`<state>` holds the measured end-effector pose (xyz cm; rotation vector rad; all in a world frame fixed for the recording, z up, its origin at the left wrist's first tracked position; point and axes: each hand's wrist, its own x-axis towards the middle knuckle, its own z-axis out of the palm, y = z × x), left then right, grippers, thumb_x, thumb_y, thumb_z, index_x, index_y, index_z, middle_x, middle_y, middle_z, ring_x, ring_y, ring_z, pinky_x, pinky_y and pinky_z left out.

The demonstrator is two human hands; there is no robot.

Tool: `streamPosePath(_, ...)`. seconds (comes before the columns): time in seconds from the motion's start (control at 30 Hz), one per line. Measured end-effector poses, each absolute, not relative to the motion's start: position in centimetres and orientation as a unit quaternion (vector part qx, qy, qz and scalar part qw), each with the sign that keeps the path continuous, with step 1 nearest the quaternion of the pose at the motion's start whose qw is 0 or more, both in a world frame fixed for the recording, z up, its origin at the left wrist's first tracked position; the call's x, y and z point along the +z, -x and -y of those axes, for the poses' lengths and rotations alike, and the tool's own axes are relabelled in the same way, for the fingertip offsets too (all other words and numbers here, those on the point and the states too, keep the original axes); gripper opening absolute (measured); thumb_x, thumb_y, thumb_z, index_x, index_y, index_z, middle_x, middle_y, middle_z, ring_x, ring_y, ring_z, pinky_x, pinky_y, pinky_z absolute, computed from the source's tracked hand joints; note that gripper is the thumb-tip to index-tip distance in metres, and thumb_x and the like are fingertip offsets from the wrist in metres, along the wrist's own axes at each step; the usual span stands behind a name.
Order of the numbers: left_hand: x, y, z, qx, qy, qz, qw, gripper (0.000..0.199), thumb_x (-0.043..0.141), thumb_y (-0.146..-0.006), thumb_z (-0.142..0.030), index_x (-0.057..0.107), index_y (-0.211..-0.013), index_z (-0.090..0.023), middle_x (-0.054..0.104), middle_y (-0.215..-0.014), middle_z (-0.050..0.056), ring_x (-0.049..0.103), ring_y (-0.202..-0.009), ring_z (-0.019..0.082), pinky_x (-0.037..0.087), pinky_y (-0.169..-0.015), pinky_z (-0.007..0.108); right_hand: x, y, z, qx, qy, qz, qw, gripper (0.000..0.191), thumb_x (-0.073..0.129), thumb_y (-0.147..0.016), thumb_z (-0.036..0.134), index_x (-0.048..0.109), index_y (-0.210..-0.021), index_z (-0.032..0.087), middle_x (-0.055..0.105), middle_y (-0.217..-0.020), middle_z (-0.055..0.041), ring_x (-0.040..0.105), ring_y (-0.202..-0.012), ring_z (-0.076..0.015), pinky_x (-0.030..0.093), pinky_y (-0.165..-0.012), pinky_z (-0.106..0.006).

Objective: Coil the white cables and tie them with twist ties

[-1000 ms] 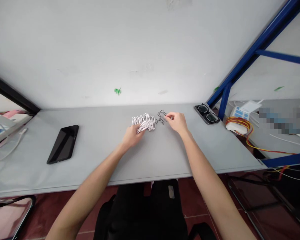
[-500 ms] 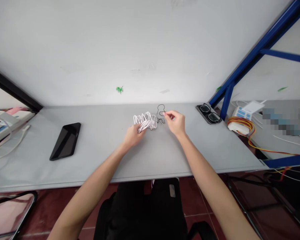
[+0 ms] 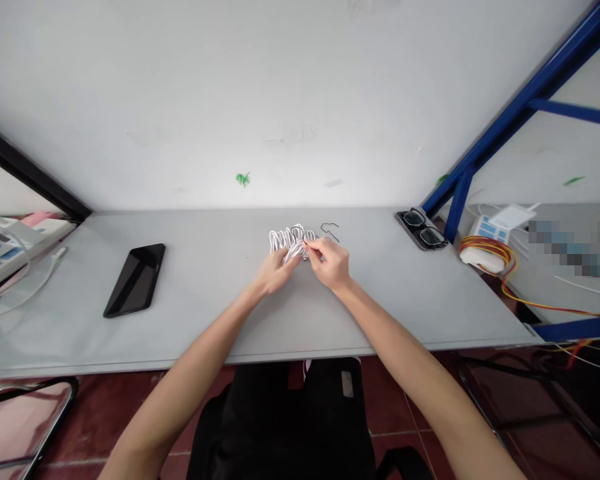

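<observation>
hands (image 3: 330, 263) — both closed on white cable bundle (image 3: 289, 243)

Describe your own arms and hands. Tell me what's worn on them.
The left hand and right hand are bare, with no gloves, and no watch or bracelet shows on either wrist. The left forearm and right forearm are bare too, with no sleeve showing down to the bottom edge of the view.
</observation>
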<state>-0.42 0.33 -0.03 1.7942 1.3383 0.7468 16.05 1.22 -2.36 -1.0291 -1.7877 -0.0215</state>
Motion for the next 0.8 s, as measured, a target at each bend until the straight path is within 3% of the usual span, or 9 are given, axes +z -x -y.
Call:
streamPosePath(0.17,-0.04,0.45,-0.36,0.285,-0.688,-0.509,0.431,0.031,0.038,-0.089,-0.044,0.04,-0.072,-0.019,0.042,-0.066,-0.001,0.038,-0.062,0.013,0.03,-0.058,0.026,-2.79,-15.65,-1.27,-0.021,0.387,0.787,0.48,0.026,0.044,-0.095,0.021,0.065,-0.081,0.025,0.07,-0.075,-0.0037,0.065,-0.072,-0.0166,0.052,-0.068,-0.029)
streamPosePath(0.33,-0.19,0.36,-0.32,0.269,-0.715,-0.51,0.396,0.026,0.038,-0.089,-0.038,0.04,-0.072,-0.018,0.044,-0.071,0.001,0.038,-0.066,0.013,0.031,-0.059,0.026,-2.76,-15.3,-1.15,-0.043,0.374,0.763,0.526,0.023,0.044,-0.096,0.02,0.063,-0.083,0.024,0.069,-0.076,-0.0037,0.063,-0.07,-0.0163,0.051,-0.067,-0.029)
streamPosePath(0.43,-0.11,0.39,-0.27,0.271,-0.702,-0.504,0.423,0.028,0.038,-0.09,-0.039,0.043,-0.072,-0.018,0.042,-0.067,0.001,0.037,-0.062,0.013,0.03,-0.057,0.027,-2.52,-15.45,-1.14,-0.045,0.383,0.784,0.486,0.027,0.041,-0.095,0.016,0.06,-0.078,0.024,0.066,-0.074,-0.003,0.061,-0.069,-0.0158,0.048,-0.066,-0.028)
streamPosePath(0.67,-0.05,0.55,-0.43,0.301,-0.606,-0.503,0.538,0.059,0.013,-0.097,-0.058,0.051,-0.078,-0.017,0.032,-0.055,-0.001,0.027,-0.049,0.011,0.025,-0.051,0.027,-2.36,-15.87,-1.19,-0.101,0.38,0.831,0.394,0.03,0.041,-0.093,0.01,0.054,-0.069,0.022,0.057,-0.066,-0.0015,0.05,-0.063,-0.0139,0.039,-0.06,-0.025)
streamPosePath(0.8,-0.66,0.41,-0.72,0.345,-0.572,-0.519,0.533,0.075,0.011,-0.088,-0.076,0.053,-0.07,-0.016,0.033,-0.053,0.0,0.028,-0.047,0.01,0.022,-0.048,0.027,-2.19,-15.74,-0.94,-0.13,0.361,0.845,0.372,0.031,0.04,-0.092,0.007,0.055,-0.068,0.02,0.055,-0.064,-0.001,0.048,-0.06,-0.0126,0.034,-0.057,-0.025)
